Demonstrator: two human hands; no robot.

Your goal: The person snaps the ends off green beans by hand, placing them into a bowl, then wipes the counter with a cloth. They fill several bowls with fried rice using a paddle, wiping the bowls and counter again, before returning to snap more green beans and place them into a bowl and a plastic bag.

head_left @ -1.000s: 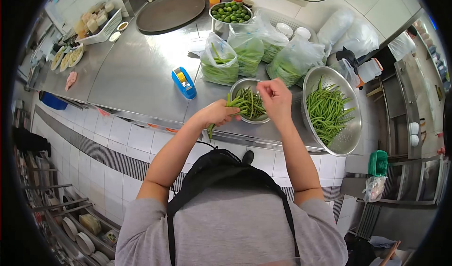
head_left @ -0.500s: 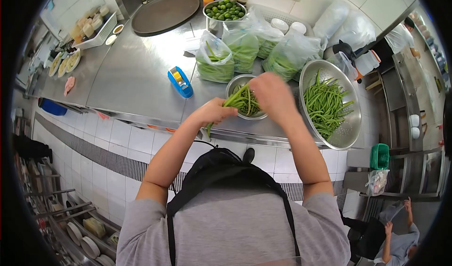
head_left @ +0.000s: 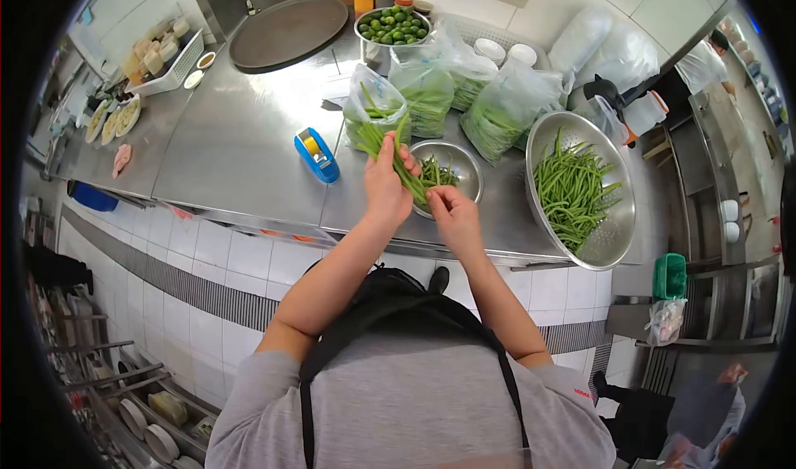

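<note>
A bunch of green beans is wrapped in the fingers of my left hand, slanting across the front of a steel bowl. At the lower end of the bunch, my right hand pinches the bean ends between thumb and fingertips. Small green pieces lie in the steel bowl just behind my hands. To the right, a large steel colander holds loose green beans. Plastic bags of green beans stand behind the bowl. A blue tape dispenser lies left of my left hand.
A bowl of limes and a round dark tray sit at the back of the steel counter. A white basket is at the left. A co-worker shows at lower right, another person at upper right.
My left hand has risen and turned, tilting the bunch the other way. My right hand has come down and left from above the bowl to the bean ends. The bowl shows more fully.
</note>
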